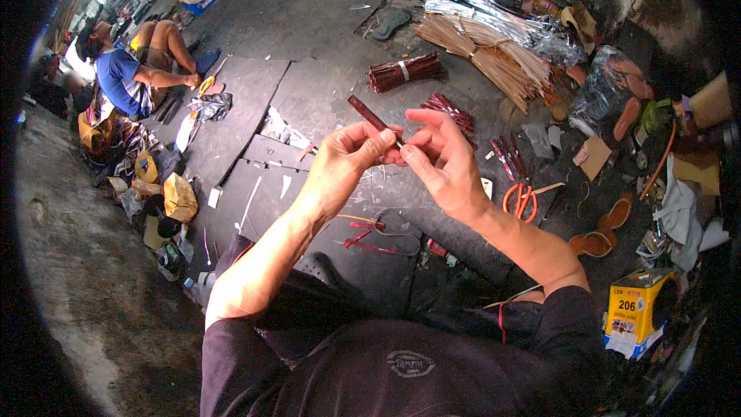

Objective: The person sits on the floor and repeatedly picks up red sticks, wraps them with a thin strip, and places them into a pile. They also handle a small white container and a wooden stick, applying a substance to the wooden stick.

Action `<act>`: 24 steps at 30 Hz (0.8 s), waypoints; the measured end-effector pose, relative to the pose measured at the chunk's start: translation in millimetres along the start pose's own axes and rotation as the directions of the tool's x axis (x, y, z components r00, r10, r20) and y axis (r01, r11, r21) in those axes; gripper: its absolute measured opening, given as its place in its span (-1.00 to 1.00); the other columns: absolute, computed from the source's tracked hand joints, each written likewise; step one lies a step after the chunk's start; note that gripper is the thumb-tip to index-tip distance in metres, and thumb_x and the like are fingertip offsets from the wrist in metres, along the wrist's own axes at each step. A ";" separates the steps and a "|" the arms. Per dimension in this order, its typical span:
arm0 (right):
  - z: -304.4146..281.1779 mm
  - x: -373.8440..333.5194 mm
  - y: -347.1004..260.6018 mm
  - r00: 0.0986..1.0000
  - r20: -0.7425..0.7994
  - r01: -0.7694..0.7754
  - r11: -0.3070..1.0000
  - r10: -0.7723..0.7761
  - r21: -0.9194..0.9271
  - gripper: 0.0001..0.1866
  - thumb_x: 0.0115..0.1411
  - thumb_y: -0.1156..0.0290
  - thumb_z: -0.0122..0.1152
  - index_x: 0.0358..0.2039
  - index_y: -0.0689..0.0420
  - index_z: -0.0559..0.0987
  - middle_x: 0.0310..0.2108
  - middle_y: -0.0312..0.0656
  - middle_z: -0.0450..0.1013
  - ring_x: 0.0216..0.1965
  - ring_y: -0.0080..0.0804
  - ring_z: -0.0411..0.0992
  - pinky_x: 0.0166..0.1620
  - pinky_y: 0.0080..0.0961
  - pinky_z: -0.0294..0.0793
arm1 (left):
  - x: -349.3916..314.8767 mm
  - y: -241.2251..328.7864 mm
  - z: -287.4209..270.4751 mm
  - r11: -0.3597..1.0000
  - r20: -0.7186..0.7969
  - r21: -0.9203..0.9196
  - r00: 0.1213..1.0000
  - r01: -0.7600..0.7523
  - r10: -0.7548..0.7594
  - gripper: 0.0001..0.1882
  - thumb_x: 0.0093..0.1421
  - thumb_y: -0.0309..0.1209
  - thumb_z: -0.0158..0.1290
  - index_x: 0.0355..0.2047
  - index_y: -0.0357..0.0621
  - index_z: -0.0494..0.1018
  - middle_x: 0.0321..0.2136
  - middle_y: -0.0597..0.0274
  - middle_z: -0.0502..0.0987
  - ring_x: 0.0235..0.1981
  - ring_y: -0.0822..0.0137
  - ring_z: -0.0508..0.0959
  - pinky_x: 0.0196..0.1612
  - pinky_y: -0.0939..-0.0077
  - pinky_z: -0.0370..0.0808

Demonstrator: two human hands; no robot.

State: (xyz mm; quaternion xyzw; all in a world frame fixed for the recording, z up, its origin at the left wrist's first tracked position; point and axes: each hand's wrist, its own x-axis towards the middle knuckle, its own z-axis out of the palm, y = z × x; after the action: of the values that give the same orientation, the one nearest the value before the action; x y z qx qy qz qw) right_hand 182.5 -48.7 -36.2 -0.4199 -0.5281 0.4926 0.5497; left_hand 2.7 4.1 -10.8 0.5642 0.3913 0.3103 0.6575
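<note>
A narrow dark red-brown strip (366,113) slants between my hands above the floor, its far end sticking out up and to the left. My left hand (340,164) pinches it between thumb and fingers near the middle. At the strip's lower end my right hand (449,168) has its thumb and a finger closed, with the index finger raised and bent. Beyond my hands lies a bundle of dark red strips (386,76) tied with a pale band. A second dark red bundle (454,112) is partly hidden behind my right hand.
Orange-handled scissors (522,205) lie right of my right forearm. Large bundles of tan strips (486,58) spread at the far right. A yellow box (633,309) stands at the lower right. Another person (123,77) sits on the floor at the far left, beside piled scraps.
</note>
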 end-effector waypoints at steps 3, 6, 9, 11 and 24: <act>-1.6 1.4 -0.1 1.000 -0.011 0.029 0.998 -0.030 -0.047 -0.60 0.33 0.48 0.09 0.15 0.20 0.32 -0.24 -0.15 0.51 -0.16 -0.42 0.54 -0.09 -0.49 0.52 | 1.1 -3.9 -5.0 0.999 -0.019 0.053 1.000 0.001 0.000 -0.61 0.36 -0.12 0.01 -0.08 -0.19 0.55 -0.27 0.25 0.61 -0.24 0.49 0.58 -0.09 0.53 0.49; -20.7 1.3 -1.5 0.997 -0.024 0.072 0.971 -0.080 -0.228 -0.71 0.35 0.50 0.04 0.07 0.21 0.45 -0.23 -0.12 0.53 -0.18 -0.40 0.52 -0.12 -0.50 0.50 | 0.8 -8.1 -13.1 0.999 -0.035 -0.004 0.999 0.033 -0.033 -0.62 0.38 -0.16 -0.03 -0.08 -0.25 0.54 -0.29 0.24 0.61 -0.26 0.47 0.58 -0.11 0.53 0.53; -35.8 4.9 -8.2 0.920 0.176 0.384 0.721 -0.350 -0.576 -0.77 0.32 0.55 0.03 -0.05 0.18 0.55 -0.22 -0.12 0.53 -0.19 -0.32 0.52 -0.14 -0.47 0.49 | 0.8 -8.3 -15.6 0.995 -0.040 -0.079 0.997 0.066 -0.069 -0.63 0.41 -0.23 -0.06 -0.10 -0.31 0.53 -0.32 0.22 0.61 -0.29 0.45 0.60 -0.14 0.54 0.59; -32.0 4.7 -7.0 0.881 0.209 0.461 0.663 -0.425 -0.590 -0.63 0.12 0.69 0.12 -0.08 0.04 0.59 -0.33 -0.16 0.43 -0.32 -0.23 0.44 -0.25 -0.36 0.46 | -0.5 -2.9 -14.6 0.990 -0.012 -0.085 0.993 0.112 -0.113 -0.63 0.41 -0.23 -0.08 -0.09 -0.32 0.53 -0.32 0.20 0.61 -0.30 0.43 0.60 -0.15 0.53 0.60; -22.7 3.1 3.9 0.818 0.380 0.568 0.504 -0.433 -0.651 -0.53 -0.03 0.65 0.23 -0.09 -0.07 0.61 -0.33 -0.26 0.40 -0.28 -0.25 0.45 -0.19 -0.29 0.42 | -0.7 -4.5 -9.2 0.994 0.053 0.056 0.994 0.090 -0.093 -0.60 0.41 -0.21 -0.09 -0.15 -0.36 0.53 -0.33 0.15 0.61 -0.37 0.45 0.60 -0.20 0.54 0.59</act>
State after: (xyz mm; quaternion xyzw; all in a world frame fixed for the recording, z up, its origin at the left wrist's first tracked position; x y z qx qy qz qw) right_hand 204.5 -43.6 -41.6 -0.3907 -0.8231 0.0870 0.4028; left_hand -5.8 7.3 -15.7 0.5715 0.4065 0.2534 0.6663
